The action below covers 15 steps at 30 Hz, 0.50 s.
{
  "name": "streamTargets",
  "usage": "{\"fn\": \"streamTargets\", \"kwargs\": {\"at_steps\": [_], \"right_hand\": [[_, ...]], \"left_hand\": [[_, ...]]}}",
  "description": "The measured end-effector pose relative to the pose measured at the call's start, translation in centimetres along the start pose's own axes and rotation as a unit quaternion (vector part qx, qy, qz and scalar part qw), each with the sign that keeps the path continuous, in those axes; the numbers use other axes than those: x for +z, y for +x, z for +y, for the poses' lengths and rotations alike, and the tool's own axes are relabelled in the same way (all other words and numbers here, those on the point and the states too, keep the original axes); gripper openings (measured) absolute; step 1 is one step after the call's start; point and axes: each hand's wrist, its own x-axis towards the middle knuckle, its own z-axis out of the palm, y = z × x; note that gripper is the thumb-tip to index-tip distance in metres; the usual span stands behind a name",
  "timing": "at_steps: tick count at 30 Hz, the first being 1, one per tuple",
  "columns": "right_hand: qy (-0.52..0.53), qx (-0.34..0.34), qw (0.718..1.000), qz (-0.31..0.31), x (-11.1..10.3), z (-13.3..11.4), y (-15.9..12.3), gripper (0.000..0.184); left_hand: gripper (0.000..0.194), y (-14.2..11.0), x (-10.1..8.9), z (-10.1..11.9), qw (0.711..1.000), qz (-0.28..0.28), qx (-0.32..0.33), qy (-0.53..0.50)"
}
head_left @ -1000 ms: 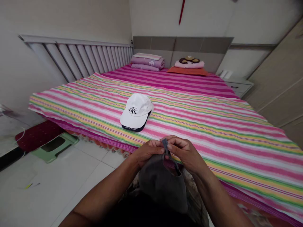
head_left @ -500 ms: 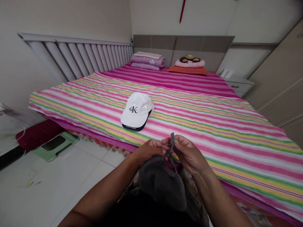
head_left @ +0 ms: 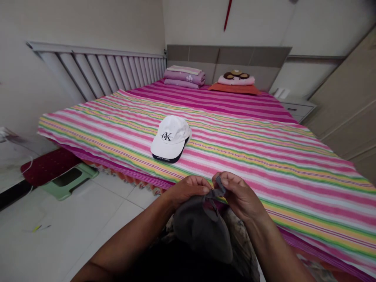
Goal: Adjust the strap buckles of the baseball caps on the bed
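Note:
A dark grey cap point(head_left: 199, 227) hangs below my hands, close to my lap, with its back opening and strap at the top. My left hand point(head_left: 190, 190) is closed, pinching the cap near the base of its strap. Between the thumb and fingers of my right hand point(head_left: 237, 192) is the free end of the grey strap point(head_left: 219, 190), bent upward. Beyond my hands, a white cap point(head_left: 172, 135) with black letters rests on the bed, on top of a dark-brimmed cap point(head_left: 169, 159) that shows only at its edge.
The bed has a striped sheet point(head_left: 264, 156). Folded purple bedding point(head_left: 183, 78) and a pink pillow point(head_left: 235, 80) lie by the headboard point(head_left: 246, 55). On the tiled floor at left stands a green stool point(head_left: 66, 184). A white nightstand point(head_left: 298, 107) is at far right.
The strap, upright before, now bends over to the right between my hands. My right hand has shifted slightly right and down, and my left hand has lowered a little.

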Motion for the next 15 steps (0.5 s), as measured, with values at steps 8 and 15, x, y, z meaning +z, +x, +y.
{"fn": "streamTargets", "kwargs": {"at_steps": [8, 15], "right_hand": [[-0.06, 0.0, 0.996, -0.07, -0.97, -0.12, -0.03, 0.019], [-0.129, 0.007, 0.987, -0.093, -1.12, -0.58, 0.24, 0.014]], "left_hand": [[0.024, 0.08, -0.16, -0.09, 1.0, 0.01, -0.007, -0.008], [0.025, 0.16, 0.06, -0.05, 1.0, 0.017, -0.004, -0.005]]}}
